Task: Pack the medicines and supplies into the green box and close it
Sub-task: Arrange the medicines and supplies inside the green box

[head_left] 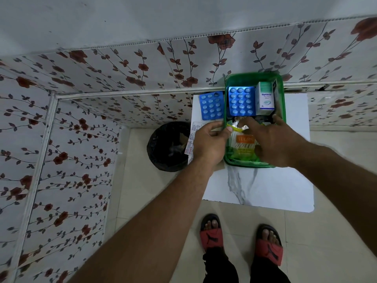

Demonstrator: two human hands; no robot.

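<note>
The green box (282, 94) stands open on a small white table (265, 186). Inside it lie a blue blister pack (241, 101), a white Optibex carton (265, 99) and a cotton-bud packet (242, 142) with an orange label. A second blue blister pack (212, 105) lies on the table just left of the box. My left hand (210, 139) pinches the packet's yellow top edge at the box's left wall. My right hand (273, 139) reaches into the box, fingers spread and pressing on the packet and the items under it. The box's lid is not in view.
A paper leaflet (192, 137) lies at the table's left edge, partly under my left hand. A black bin (169, 146) stands on the floor left of the table. Flower-patterned walls close in behind and to the left. My sandalled feet (240, 237) are in front of the table.
</note>
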